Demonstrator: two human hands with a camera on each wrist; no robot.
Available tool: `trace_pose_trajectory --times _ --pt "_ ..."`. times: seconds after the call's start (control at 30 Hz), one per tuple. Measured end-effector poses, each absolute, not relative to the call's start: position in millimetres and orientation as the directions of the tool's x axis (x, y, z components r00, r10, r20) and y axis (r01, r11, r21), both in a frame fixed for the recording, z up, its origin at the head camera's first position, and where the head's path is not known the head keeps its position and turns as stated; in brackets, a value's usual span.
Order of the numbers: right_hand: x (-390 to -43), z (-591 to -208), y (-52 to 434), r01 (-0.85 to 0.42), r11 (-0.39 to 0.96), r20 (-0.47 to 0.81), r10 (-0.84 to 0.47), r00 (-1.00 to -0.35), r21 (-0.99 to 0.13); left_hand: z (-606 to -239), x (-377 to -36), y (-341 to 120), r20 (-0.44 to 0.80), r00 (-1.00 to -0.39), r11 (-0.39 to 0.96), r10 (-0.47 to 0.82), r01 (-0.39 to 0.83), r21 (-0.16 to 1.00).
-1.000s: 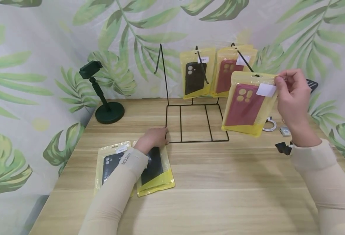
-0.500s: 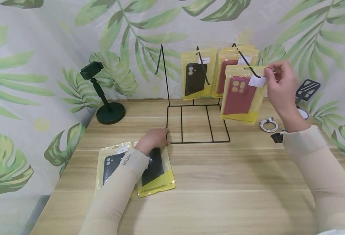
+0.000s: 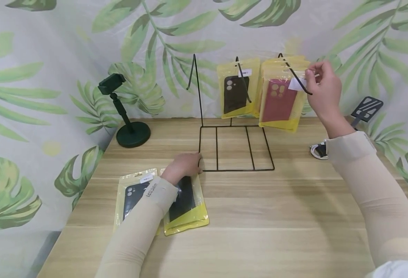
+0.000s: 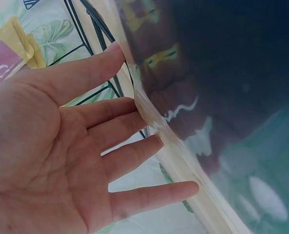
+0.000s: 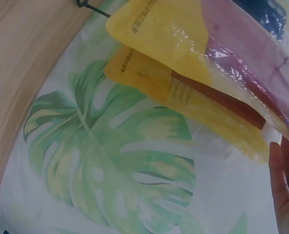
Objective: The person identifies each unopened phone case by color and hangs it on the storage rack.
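"Red phone case, yellow pouch: that red pack [image 3: 276,104] is at the right end of your wire rack [image 3: 217,148], and your right hand [image 3: 325,87] pinches its upper right corner."

"Is it on for you?"

"It looks so: the right hook [image 3: 308,92] comes out in front of the pouch, and at least one more pack hangs just behind. You seem well past halfway, since the middle hook [image 3: 243,83] carries a dark pack [image 3: 233,96] too."

"What have you left?"

"Your fingers have not yet let go of that corner. Off the rack, the left table pack [image 3: 131,197] and the right table pack [image 3: 184,202] lie flat on the table [image 3: 259,231], both partly hidden by your left arm [image 3: 134,235]."

"And your left hand [image 3: 184,166]?"

"At the rack's left front edge, fingers mostly straight. I can't tell whether you're bearing down on the wire."

"Which way does your red one point?"

"Its long axis runs nearly upright, the foot leaning slightly to your left. You have the hanging edge on top, the camera cut-outs high and facing you, and the solid yellow band at the bottom."
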State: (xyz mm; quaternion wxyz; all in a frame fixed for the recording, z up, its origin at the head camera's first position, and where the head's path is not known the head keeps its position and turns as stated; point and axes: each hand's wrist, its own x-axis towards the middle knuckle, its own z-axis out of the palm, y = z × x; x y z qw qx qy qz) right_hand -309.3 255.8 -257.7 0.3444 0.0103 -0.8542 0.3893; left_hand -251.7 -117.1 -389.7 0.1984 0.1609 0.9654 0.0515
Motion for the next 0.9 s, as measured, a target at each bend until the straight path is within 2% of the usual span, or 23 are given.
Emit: trace_pose_trajectory --times 0.23,0.5,0.77,0.9 --pt "-323.0 -257.6 255.0 -0.283 0.715 0.614 0.253 -0.748 -0.639 -390.3 -252.1 -116.2 -0.366 -0.869 0.942 0.332 0.288 0.172" --pt "-325.5 -258.6 258.0 -0.224 0.753 0.585 0.251 -0.771 -0.619 -388.8 -251.4 -114.9 -0.365 -0.871 0.944 0.329 0.292 0.156" --pt "-302.4 -279.9 267.0 -0.091 0.751 0.466 0.305 -0.83 -0.654 -390.2 -252.6 -114.7 -0.365 -0.874 0.946 0.32 0.273 0.177" --pt "-278.0 -307.4 270.4 -0.042 0.809 0.378 0.226 -0.898 -0.586 -390.5 -253.2 -116.8 -0.365 -0.873 0.945 0.324 0.279 0.173"
